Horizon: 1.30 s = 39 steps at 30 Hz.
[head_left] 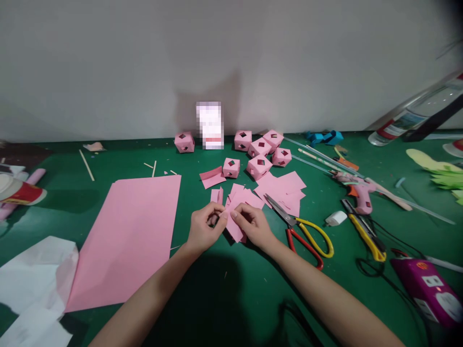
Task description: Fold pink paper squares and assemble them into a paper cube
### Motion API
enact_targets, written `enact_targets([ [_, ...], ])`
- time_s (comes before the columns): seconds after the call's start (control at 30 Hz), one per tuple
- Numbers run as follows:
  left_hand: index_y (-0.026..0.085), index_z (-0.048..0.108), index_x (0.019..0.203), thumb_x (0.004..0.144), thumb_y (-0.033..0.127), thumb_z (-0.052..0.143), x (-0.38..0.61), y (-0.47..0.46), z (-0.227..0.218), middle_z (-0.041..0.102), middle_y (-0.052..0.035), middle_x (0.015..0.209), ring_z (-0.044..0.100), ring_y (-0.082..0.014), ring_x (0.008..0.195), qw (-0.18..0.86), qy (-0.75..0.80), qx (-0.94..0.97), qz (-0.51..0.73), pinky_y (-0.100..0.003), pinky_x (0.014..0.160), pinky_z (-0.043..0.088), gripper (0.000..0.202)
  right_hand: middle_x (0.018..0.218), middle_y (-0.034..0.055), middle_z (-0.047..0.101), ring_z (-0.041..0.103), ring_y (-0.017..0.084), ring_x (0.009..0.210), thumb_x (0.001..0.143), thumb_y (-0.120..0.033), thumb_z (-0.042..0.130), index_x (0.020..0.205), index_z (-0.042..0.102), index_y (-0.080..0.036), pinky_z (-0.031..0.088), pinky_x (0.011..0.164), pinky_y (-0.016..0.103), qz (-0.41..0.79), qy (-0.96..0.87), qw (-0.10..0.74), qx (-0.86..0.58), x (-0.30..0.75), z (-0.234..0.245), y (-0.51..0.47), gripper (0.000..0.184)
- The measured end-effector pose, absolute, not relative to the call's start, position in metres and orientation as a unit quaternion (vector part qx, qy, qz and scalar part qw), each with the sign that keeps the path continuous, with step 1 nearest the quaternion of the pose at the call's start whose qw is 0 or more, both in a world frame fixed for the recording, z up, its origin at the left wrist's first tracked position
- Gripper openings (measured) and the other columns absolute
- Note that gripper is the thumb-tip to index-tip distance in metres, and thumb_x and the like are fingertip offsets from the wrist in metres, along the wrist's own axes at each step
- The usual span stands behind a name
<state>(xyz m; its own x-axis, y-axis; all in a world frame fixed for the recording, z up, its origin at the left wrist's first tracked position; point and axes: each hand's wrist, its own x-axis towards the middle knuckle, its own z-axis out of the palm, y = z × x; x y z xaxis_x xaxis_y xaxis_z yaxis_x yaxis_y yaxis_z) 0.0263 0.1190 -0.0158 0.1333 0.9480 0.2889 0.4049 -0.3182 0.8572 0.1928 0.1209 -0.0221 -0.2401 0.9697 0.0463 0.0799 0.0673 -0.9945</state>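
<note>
The pink paper piece [236,228] is located at the centre of the work area, between the two hands, above a small heap of loose pink pieces [249,196]. The left hand [207,226] pinches it at its left side, thumb and index fingertip together on the paper; the right hand [254,225] grips it from the other side, thumb and index finger likewise clamped on the paper. Where its outline ends and the heap begins cannot be told. Just beyond the hands lies a folded pink strip [212,178]. Seven pink paper cubes [259,166] with diamond-shaped cutouts stand farther back; one is set apart at the left, near a bright, pixelated panel [210,126] upright by the wall. To the right of the heap lie flat pink sheets [287,189]; the tip of the scissors [290,220], which have one yellow and one red handle, rests over them. Farther right are a white plug adapter [336,218], a yellow-and-black cutter [366,233], a pink glue gun [362,195] and a purple power block [425,289]. To the left, a large pink sheet [133,236] lies flat on the green table [63,217], with crumpled white paper [34,270] at its near left corner.
</note>
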Motion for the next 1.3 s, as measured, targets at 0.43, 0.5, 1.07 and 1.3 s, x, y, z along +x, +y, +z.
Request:
enact_targets([
  [0.43, 0.018, 0.058, 0.078, 0.087, 0.021, 0.059, 0.0250, 0.1182, -0.0185, 0.050, 0.0029, 0.067, 0.045, -0.0093, 0.057, 0.235, 0.497, 0.691, 0.469, -0.022, 0.053, 0.035, 0.009, 0.064, -0.0018, 0.059, 0.049, 0.010, 0.055, 0.087, -0.041, 0.064, 0.076, 0.064, -0.018, 0.038, 0.052, 0.022, 0.528, -0.581, 0.434, -0.442, 0.1905, -0.0216, 0.1198, 0.026],
  [0.5, 0.018, 0.059, 0.078, 0.086, 0.021, 0.060, 0.0252, 0.1193, -0.0178, 0.053, 0.0016, 0.069, 0.047, -0.0112, 0.062, 0.232, 0.487, 0.703, 0.463, -0.023, 0.056, 0.036, 0.009, 0.061, -0.0020, 0.058, 0.049, 0.010, 0.054, 0.088, -0.043, 0.063, 0.075, 0.064, -0.018, 0.038, 0.051, 0.022, 0.524, -0.588, 0.426, -0.444, 0.1903, -0.0219, 0.1189, 0.028],
  [1.07, 0.018, 0.062, 0.077, 0.088, 0.027, 0.061, 0.0240, 0.1218, -0.0154, 0.058, -0.0002, 0.071, 0.053, -0.0124, 0.064, 0.308, 0.494, 0.671, 0.459, -0.025, 0.059, 0.039, 0.015, 0.074, 0.0034, 0.070, 0.059, 0.014, 0.063, 0.083, -0.037, 0.068, 0.079, 0.069, -0.018, 0.045, 0.058, 0.025, 0.494, -0.574, 0.455, -0.469, 0.1893, -0.0196, 0.1195, 0.020],
  [1.3, 0.017, 0.062, 0.076, 0.088, 0.028, 0.061, 0.0236, 0.1222, -0.0150, 0.059, 0.0004, 0.070, 0.054, -0.0118, 0.064, 0.294, 0.516, 0.649, 0.477, -0.023, 0.060, 0.042, 0.016, 0.073, 0.0022, 0.067, 0.057, 0.014, 0.062, 0.085, -0.038, 0.065, 0.079, 0.067, -0.018, 0.046, 0.057, 0.025, 0.514, -0.573, 0.440, -0.462, 0.1893, -0.0198, 0.1206, 0.021],
])
